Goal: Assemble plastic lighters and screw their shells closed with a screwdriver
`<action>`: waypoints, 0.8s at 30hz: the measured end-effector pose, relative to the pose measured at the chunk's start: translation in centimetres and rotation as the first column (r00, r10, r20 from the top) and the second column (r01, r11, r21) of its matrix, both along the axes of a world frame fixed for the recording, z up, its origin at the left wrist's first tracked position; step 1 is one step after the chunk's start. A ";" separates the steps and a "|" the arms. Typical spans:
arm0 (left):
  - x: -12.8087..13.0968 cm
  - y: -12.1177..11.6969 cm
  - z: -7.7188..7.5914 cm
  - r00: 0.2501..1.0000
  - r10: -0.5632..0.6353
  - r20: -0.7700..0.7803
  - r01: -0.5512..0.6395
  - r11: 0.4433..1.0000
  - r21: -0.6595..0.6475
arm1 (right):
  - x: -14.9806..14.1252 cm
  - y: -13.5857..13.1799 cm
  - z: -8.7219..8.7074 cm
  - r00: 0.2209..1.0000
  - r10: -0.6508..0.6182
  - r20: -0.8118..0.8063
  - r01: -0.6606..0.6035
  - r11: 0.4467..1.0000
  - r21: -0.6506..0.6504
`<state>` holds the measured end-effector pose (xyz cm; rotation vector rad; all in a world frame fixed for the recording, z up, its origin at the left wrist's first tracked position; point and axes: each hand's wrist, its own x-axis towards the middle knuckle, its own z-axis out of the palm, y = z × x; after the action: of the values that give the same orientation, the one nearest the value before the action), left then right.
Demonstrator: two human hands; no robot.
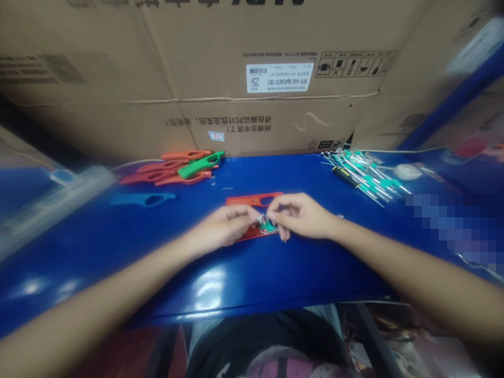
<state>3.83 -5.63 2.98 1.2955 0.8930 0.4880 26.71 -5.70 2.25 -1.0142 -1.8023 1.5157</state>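
Observation:
Both my hands meet over a red plastic shell half (255,234), apparently from a gas lighter, lying on the blue table. A small green part (269,226) with a thin pale wire sits over it, between my fingers. My left hand (226,224) is closed, its thumb and forefinger pinching what looks like the pale wire. Opposite it, my right hand (301,214) is also closed in a pinch; what its fingertips hold is too small and blurred to name. Just beyond the fingers lies another orange-red shell half (248,200), partly covered by my right hand.
Several orange handle shells (165,170) are piled at back left, with a green one (200,164) on top. A blue shell (144,199) lies nearer. At back right are several metal rods with green parts (366,176) and a black-yellow screwdriver (345,177). A cardboard box (157,79) stands behind.

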 end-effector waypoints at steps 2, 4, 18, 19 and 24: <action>0.0 0.0 -0.1 1.000 0.006 -0.010 -0.005 1.000 0.027 | -0.1 0.0 0.0 1.000 -0.009 0.000 0.009 1.000 -0.019; 0.1 0.1 -0.2 1.000 0.005 -0.009 -0.004 0.999 0.040 | -0.2 0.1 0.0 1.000 -0.015 0.001 0.016 1.000 -0.026; 0.0 0.1 -0.5 1.000 -0.009 -0.012 0.010 0.997 0.081 | -0.1 0.3 0.2 0.999 0.010 0.033 -0.010 1.000 0.020; -0.1 0.1 -0.5 1.000 -0.014 -0.015 0.015 0.996 0.088 | -0.1 0.3 0.2 0.999 0.010 0.038 -0.011 1.000 0.020; -0.1 0.0 -0.4 0.999 -0.027 -0.034 0.031 0.992 0.120 | -0.1 0.3 0.3 0.998 0.009 0.056 -0.010 1.000 0.021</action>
<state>3.74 -5.60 2.55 1.4277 0.8812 0.5056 26.61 -5.41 2.51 -1.0490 -1.8607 1.4845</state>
